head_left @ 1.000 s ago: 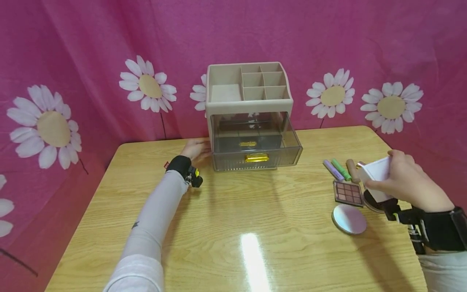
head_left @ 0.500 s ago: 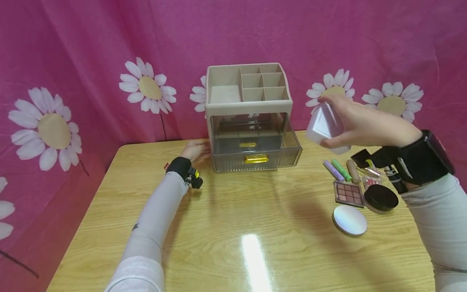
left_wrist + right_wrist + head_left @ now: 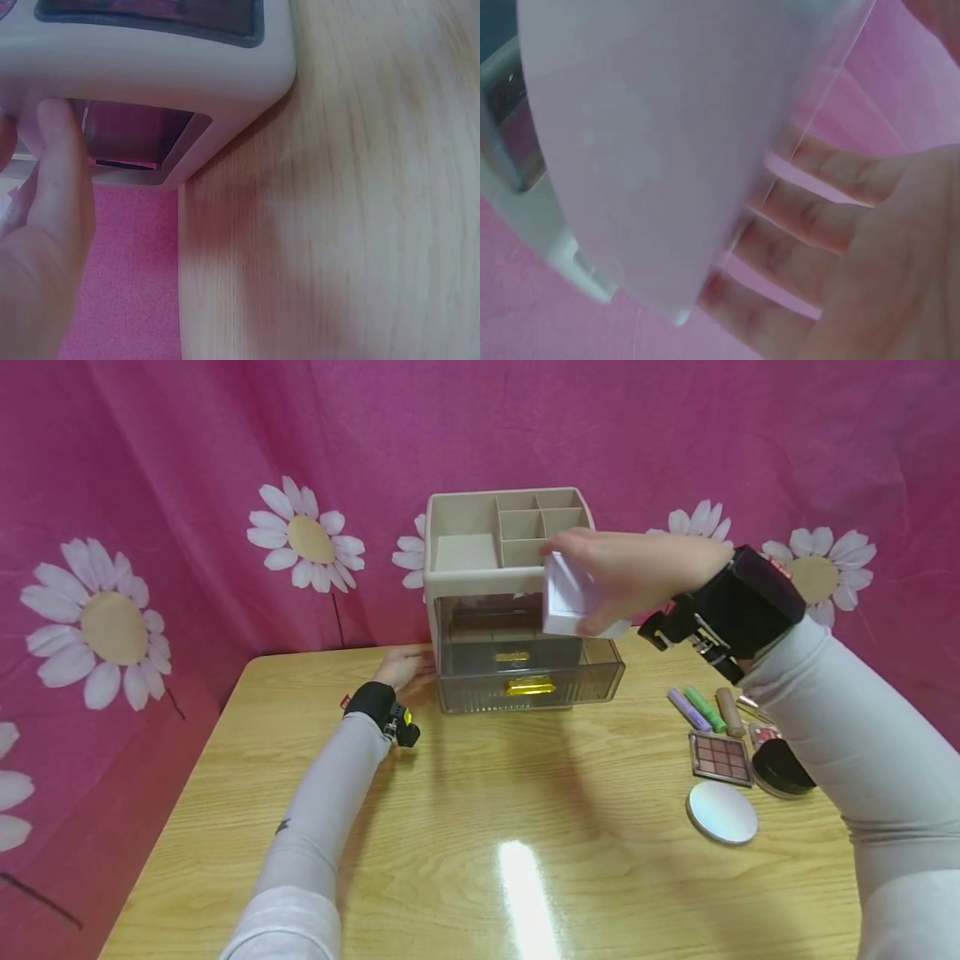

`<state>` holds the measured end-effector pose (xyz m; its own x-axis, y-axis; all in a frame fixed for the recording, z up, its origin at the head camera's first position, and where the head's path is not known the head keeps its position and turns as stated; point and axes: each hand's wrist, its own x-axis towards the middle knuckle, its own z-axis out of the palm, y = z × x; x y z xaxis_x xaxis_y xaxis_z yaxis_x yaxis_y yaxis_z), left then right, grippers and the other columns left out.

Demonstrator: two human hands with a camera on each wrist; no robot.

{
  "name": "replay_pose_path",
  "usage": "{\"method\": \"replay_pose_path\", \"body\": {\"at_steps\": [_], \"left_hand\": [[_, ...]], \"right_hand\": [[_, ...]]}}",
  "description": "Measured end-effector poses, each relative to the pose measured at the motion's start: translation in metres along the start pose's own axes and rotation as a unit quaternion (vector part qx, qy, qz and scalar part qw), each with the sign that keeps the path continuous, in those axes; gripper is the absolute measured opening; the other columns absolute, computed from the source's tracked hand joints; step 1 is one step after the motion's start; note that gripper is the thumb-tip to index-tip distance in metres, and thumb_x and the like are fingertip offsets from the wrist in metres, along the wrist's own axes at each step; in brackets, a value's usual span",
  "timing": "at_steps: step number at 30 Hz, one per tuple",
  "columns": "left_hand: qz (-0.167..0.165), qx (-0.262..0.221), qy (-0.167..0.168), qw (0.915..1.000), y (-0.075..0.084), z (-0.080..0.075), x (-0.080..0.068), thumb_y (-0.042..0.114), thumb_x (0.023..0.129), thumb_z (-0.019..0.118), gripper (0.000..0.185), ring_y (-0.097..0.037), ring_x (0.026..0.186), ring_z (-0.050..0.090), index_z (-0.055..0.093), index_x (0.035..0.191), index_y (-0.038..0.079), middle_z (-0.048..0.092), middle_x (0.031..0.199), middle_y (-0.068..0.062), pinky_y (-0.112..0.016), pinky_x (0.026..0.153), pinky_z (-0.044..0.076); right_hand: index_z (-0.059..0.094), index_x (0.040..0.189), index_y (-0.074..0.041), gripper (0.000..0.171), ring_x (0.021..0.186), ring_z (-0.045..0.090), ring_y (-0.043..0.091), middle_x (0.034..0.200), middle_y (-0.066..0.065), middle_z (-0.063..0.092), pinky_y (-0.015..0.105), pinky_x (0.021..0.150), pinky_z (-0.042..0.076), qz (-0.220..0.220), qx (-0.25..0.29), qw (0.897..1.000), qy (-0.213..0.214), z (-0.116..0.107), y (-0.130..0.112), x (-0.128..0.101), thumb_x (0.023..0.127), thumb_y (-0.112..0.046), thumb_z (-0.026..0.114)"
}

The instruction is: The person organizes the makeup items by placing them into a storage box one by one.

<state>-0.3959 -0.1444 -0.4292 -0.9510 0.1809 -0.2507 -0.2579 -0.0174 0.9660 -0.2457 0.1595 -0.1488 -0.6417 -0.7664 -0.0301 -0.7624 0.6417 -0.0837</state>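
Observation:
A beige organiser (image 3: 465, 547) with top compartments and a smoky clear drawer (image 3: 528, 672), pulled out, stands at the table's back. My right hand (image 3: 622, 572) grips a small white box (image 3: 566, 597) in the air just above the open drawer, in front of the organiser's right side. In the right wrist view the white box (image 3: 660, 150) fills the frame with my fingers (image 3: 810, 217) curled behind it. My left hand (image 3: 405, 664) rests flat against the organiser's left lower side; its fingers (image 3: 64, 165) press the beige wall (image 3: 150, 67).
At the right of the wooden table (image 3: 480, 827) lie purple, green and brown stick-shaped tubes (image 3: 705, 708), an eyeshadow palette (image 3: 718, 757), a black round compact (image 3: 780, 767), a white round compact (image 3: 722, 812). Pink daisy cloth surrounds the table.
My right hand lifted the white box from the cosmetics at the right and carried it up and leftward to above the open drawer. The left hand stayed on the organiser.

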Motion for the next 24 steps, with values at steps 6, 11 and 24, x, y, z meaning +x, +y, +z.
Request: {"method": "replay_pose_path", "body": {"at_steps": [6, 11, 24], "left_hand": [[-0.004, 0.006, 0.004, 1.0000, 0.006, 0.006, -0.013, 0.004, 0.092, 0.052, 0.036, -0.023, 0.104, 0.058, 0.051, 0.128, -0.001, 0.057, 0.120, -0.016, -0.032, 0.089, 0.050], [0.001, -0.009, 0.017, 0.9998, -0.009, -0.001, 0.011, 0.005, 0.091, 0.054, 0.036, -0.025, 0.105, 0.058, 0.053, 0.126, 0.000, 0.057, 0.120, -0.017, -0.036, 0.091, 0.049], [-0.026, -0.014, 0.013, 0.9995, 0.047, 0.035, -0.072, -0.001, 0.095, 0.042, 0.041, -0.028, 0.113, 0.050, 0.036, 0.134, -0.009, 0.043, 0.132, -0.026, -0.036, 0.103, 0.038]], "right_hand": [[0.024, 0.136, 0.003, 0.085, 0.100, 0.048, 0.029, 0.113, 0.019, 0.047, 0.040, 0.084, 0.049, 0.011, 0.012, 0.998, -0.056, -0.001, -0.006, 0.031, 0.070, -0.014, 0.074], [0.025, 0.137, -0.001, 0.086, 0.103, 0.047, 0.028, 0.116, 0.016, 0.047, 0.039, 0.088, 0.046, 0.010, 0.027, 0.997, -0.078, 0.002, -0.010, 0.052, 0.068, -0.015, 0.074], [0.026, 0.139, -0.007, 0.087, 0.103, 0.051, 0.024, 0.120, 0.011, 0.048, 0.034, 0.088, 0.047, 0.005, 0.028, 0.990, -0.135, 0.019, -0.027, 0.090, 0.068, -0.018, 0.076]]}}
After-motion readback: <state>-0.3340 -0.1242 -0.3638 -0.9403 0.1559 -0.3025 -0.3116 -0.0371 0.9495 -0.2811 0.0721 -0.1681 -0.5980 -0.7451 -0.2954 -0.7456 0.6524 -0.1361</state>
